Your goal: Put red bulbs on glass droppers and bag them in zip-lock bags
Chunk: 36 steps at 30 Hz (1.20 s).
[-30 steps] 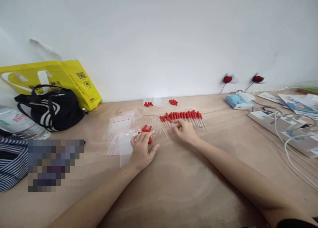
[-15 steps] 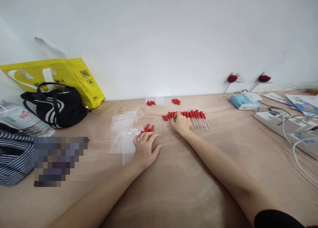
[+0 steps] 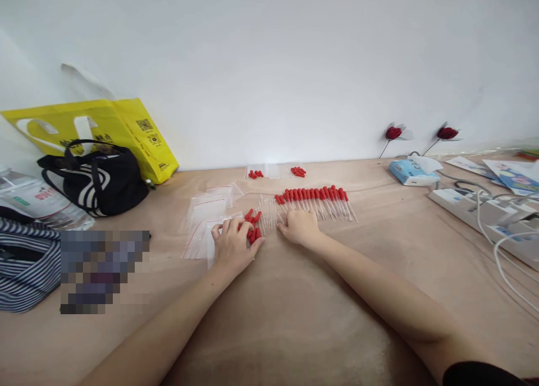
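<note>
Over a small pile of red rubber bulbs (image 3: 254, 233) my left hand (image 3: 233, 246) rests with its fingers apart and curved, thumb beside the pile. Clear zip bags (image 3: 197, 243) lie under and to the left of it. Thin clear tubes (image 3: 267, 209) stand in a loose row between my hands. My right hand (image 3: 300, 227) is closed low over the tubes; its fingertips are mostly hidden, so what they hold does not show. Just beyond it lies a row of droppers (image 3: 332, 195), red bulbs pointing to the wall.
Two clear bags with red bulbs (image 3: 298, 171) lie by the wall. A black bag (image 3: 113, 187) and yellow bag (image 3: 155, 145) stand at left, near a striped bag (image 3: 25, 268). On the right are a tissue pack (image 3: 410, 174), a power strip (image 3: 463, 209) with cables, and two red flowers (image 3: 394, 132).
My right hand has come down from the row of red bulbs toward me, onto the tubes. My left hand has shifted slightly left, uncovering more of the loose bulbs.
</note>
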Motion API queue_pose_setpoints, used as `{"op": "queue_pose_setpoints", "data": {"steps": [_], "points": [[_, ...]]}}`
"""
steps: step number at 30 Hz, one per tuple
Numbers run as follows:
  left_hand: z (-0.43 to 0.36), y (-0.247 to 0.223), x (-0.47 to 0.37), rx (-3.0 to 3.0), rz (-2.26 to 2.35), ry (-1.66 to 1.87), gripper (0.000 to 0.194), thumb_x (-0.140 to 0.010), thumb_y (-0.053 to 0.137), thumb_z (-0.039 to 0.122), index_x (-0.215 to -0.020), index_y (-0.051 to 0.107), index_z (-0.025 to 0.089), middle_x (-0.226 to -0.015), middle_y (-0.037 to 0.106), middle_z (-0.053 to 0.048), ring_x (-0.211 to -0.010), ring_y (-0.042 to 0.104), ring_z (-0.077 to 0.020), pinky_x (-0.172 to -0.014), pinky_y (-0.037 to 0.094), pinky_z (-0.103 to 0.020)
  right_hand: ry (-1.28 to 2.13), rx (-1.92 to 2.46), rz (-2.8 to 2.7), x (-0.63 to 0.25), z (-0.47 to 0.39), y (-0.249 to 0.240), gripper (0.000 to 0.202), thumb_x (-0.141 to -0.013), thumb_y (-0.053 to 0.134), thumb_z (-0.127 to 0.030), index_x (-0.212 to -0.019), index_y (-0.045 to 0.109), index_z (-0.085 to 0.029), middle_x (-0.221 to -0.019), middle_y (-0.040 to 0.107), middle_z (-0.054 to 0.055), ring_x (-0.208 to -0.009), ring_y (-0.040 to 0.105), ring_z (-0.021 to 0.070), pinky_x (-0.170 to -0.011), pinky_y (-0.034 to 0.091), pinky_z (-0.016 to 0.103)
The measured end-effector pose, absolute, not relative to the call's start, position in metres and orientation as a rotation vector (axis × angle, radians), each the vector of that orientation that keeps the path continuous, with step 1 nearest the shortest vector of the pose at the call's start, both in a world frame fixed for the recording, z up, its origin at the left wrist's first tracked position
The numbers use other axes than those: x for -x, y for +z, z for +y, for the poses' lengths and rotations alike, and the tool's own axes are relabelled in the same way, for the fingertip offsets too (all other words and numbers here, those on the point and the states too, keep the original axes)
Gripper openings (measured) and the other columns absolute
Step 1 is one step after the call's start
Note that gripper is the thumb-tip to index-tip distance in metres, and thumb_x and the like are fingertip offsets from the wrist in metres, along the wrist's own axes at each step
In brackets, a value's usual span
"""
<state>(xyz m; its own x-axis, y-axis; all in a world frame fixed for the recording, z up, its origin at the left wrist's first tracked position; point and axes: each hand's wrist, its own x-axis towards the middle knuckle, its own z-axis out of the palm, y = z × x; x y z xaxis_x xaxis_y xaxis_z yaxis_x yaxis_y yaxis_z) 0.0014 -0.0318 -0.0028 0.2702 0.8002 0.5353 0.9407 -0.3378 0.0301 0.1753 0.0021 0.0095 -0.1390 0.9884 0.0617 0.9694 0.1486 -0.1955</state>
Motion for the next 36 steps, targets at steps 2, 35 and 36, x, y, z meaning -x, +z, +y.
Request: {"op": "queue_pose_setpoints", "data": {"steps": [2, 35, 36], "points": [[-0.032, -0.002, -0.001, 2.266, -1.554, -0.648, 0.021, -0.07, 0.06, 0.04, -0.072, 0.057, 0.019, -0.087, 0.057, -0.007, -0.087, 0.049, -0.0261, -0.078, 0.027, -0.045, 0.138, 1.924, -2.27, -0.173, 0.0, 0.009, 0.029, -0.079, 0.043, -0.033, -0.08, 0.063, -0.011, -0.085, 0.065, 0.016, -0.079, 0.059, 0.0261, -0.073, 0.031, 0.04], [-0.043, -0.011, -0.03, 2.83, -1.209, -0.825, 0.014, -0.081, 0.053, 0.028, -0.085, 0.066, 0.026, -0.1, 0.064, -0.001, -0.096, 0.051, -0.0199, -0.083, 0.03, -0.039, 0.154, 1.046, -2.312, -0.248, -0.052, -0.025, 0.014, -0.083, 0.043, -0.02, -0.087, 0.057, -0.018, -0.081, 0.06, 0.004, -0.076, 0.052, 0.014, -0.074, 0.028, 0.031], [-0.043, -0.01, -0.031, 2.824, -1.211, -0.84, 0.014, -0.081, 0.053, 0.028, -0.084, 0.066, 0.026, -0.095, 0.065, -0.001, -0.093, 0.052, -0.019, -0.082, 0.03, -0.039, 0.15, 1.044, -2.308, -0.247, -0.053, -0.025, 0.015, -0.084, 0.043, -0.021, -0.086, 0.057, -0.017, -0.079, 0.06, 0.004, -0.075, 0.051, 0.0137, -0.073, 0.028, 0.03]]}}
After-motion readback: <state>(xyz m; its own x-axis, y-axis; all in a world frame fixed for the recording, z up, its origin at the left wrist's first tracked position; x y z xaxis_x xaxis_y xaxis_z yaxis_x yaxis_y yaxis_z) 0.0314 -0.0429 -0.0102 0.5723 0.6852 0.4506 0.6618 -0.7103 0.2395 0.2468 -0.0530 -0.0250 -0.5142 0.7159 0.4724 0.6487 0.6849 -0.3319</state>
